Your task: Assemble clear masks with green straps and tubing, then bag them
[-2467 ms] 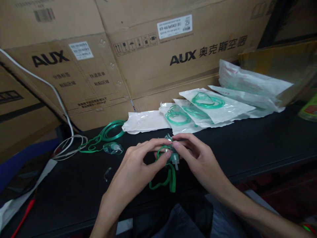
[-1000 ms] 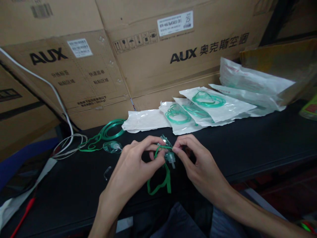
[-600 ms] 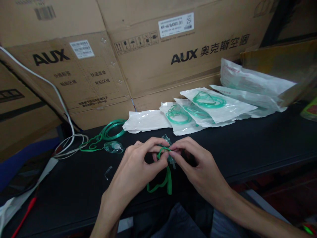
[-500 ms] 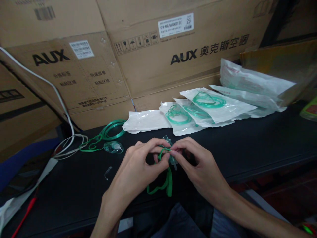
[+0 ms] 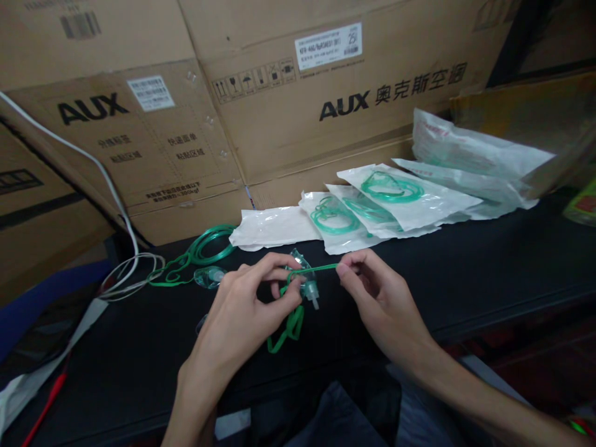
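Between my hands is a clear green-tinted oxygen mask (image 5: 311,289) with a short tube connector pointing down. My left hand (image 5: 254,304) is closed on the mask's edge, thumb and fingers pinched where the strap meets it. A green elastic strap (image 5: 321,268) stretches taut from there to my right hand (image 5: 372,285), which pinches its end. More of the strap hangs in a loop below my left fingers. Another clear mask (image 5: 208,277) lies on the black table, left of my left hand, beside coiled green tubing (image 5: 214,245).
Several white pouches (image 5: 344,239) with green tubing inside lie along the back of the table. Large cardboard boxes (image 5: 279,136) stand behind them. A white cable (image 5: 107,167) runs down the left side, near a red cord (image 5: 46,406).
My right hand has moved right, away from my left, drawing the green strap out straight. My left hand and the mask have shifted slightly left.
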Available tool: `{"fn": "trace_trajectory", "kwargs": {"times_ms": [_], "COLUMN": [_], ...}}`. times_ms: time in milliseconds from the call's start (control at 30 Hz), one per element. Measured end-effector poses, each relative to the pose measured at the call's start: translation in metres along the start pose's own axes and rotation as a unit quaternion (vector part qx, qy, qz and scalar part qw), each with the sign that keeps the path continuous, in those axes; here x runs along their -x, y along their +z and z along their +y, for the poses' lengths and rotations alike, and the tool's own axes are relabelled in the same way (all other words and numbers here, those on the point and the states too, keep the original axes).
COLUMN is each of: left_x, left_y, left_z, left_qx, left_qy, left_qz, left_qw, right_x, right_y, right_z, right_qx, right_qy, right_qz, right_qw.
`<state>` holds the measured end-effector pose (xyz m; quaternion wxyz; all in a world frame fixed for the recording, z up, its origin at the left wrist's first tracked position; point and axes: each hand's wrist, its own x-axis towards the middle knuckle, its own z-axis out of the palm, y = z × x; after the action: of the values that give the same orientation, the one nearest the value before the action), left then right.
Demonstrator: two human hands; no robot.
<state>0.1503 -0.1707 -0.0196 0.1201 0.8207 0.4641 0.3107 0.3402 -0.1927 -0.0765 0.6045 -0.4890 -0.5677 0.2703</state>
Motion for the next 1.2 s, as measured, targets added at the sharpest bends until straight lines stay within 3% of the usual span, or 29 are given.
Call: {"fn": "trace_trajectory", "kwargs": {"times_ms": [267, 467, 767, 1033, 1200], "left_x": [0.001, 0.002, 0.003, 0.003, 0.002], "left_y": [-0.001, -0.001, -0.006, -0.004, -0.008], "left_z": [-0.005, -0.01, -0.004, -0.005, -0.003], "left_qx": [0.054, 0.098, 0.215, 0.282, 0.294], "left_qy": [0.01, 0.015, -0.018, -0.046, -0.066], "left_qz": [0.009, 0.003, -0.049, -0.106, -0.115], "left_qw": [0.998, 0.995, 0.975, 0.952, 0.947], "right_x": [0.003, 0.0, 0.008, 0.006, 0.003], "right_y": [-0.003, 0.0, 0.0, 0.002, 0.005], "right_z": [-0.014, -0.005, -0.002, 0.001, -0.001], "right_qx": [-0.05, -0.128, -0.017, -0.034, -0.16], "right_qy": [-0.044, 0.033, -0.123, -0.085, 0.012], "right_qz": [-0.08, -0.074, -0.159, -0.144, -0.147], "right_qw": [0.995, 0.989, 0.979, 0.985, 0.976]}}
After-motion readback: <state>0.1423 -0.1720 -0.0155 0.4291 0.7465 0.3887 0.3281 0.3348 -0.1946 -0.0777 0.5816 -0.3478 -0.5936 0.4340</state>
